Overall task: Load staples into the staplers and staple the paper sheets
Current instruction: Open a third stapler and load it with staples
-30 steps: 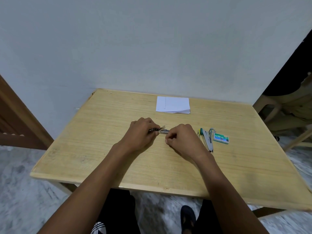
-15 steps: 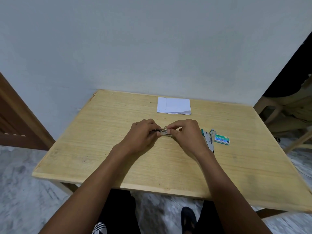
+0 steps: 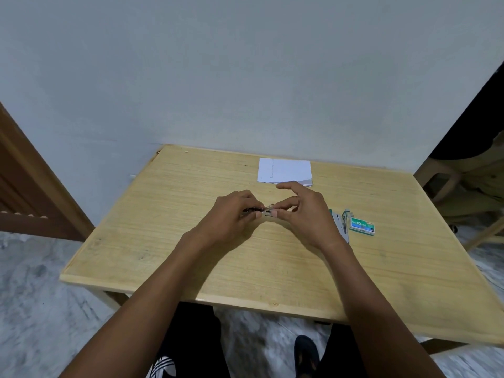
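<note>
My left hand (image 3: 234, 214) is closed around a small dark stapler (image 3: 253, 210) at the middle of the wooden table (image 3: 169, 241); most of the stapler is hidden in the fist. My right hand (image 3: 302, 211) pinches the stapler's metal front end (image 3: 268, 212) between thumb and forefinger, its other fingers spread and lifted. A stack of white paper sheets (image 3: 285, 170) lies near the table's far edge. A second stapler (image 3: 341, 222), lying open, rests just right of my right wrist, with a green staple box (image 3: 362, 226) beside it.
The table stands against a pale wall. A brown wooden frame (image 3: 32, 186) is at the left. Chair legs (image 3: 450, 184) and a seated person's clothing show at the right edge. My legs and a shoe (image 3: 306, 356) are under the table's near edge.
My right hand moved from a closed fist beside the stapler to a pinch on its metal front end, and its other fingers have opened and lifted. The left hand stayed in place.
</note>
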